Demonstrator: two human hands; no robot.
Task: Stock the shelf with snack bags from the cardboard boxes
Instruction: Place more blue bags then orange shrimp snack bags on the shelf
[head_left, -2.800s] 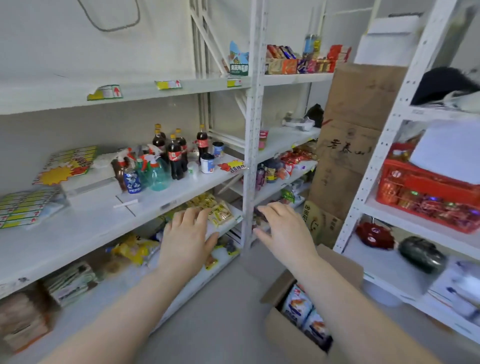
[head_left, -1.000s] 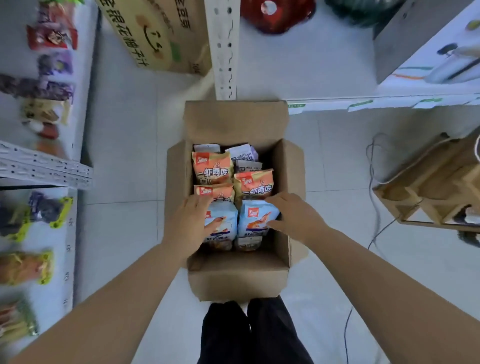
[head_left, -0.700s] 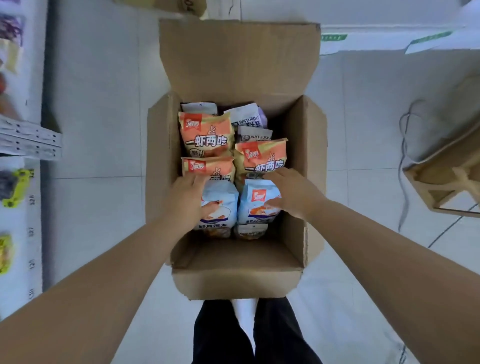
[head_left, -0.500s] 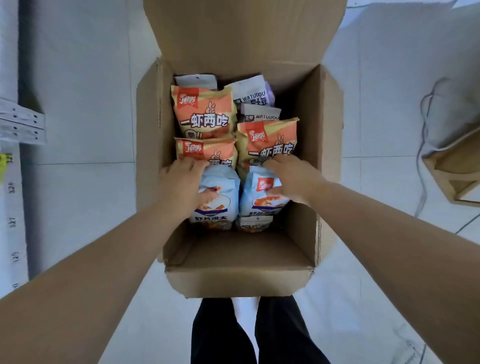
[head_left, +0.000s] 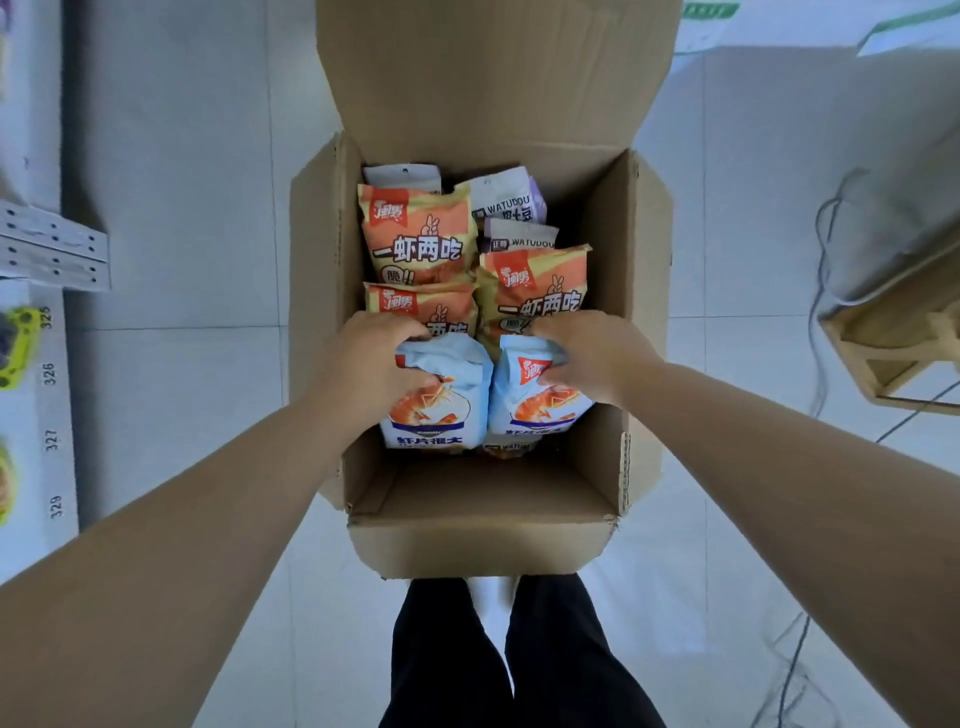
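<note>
1. Two blue bags are gripped inside the box (head_left: 483, 525), which stands open on the floor (head_left: 176, 208) just ahead of the person's legs (head_left: 498, 654).
2. The left bag (head_left: 441, 410) is pinched at its upper edge by the left hand (head_left: 376, 364); fingers are curled over the top seal, with the thumb pressed on the front.
3. The right bag (head_left: 540, 402) is pinched in the same way by the right hand (head_left: 592, 358).
4. Both bags should be drawn straight up, so that the orange bags (head_left: 415, 239) packed behind them are not dragged out or tipped.
5. The grip is best kept on the crimped seal. The bags look air-filled and soft, and a squeeze on the belly would likely crush the contents.
6. The near flap (head_left: 483, 540) and side walls should be cleared before the bags are swung toward the shelf.
7. Each blue bag is seen to carry a red logo patch, a shrimp picture and dark lettering along the bottom.
8. The two bags stand upright, side by side and touching, in the near row. Another pack is partly visible beneath them.
9. White-and-purple packs (head_left: 506, 205) are set at the far end of the box.
10. The shelf (head_left: 52, 249) is seen at the left edge of the view, well apart from the box, with numbered tags along its edge.
</note>
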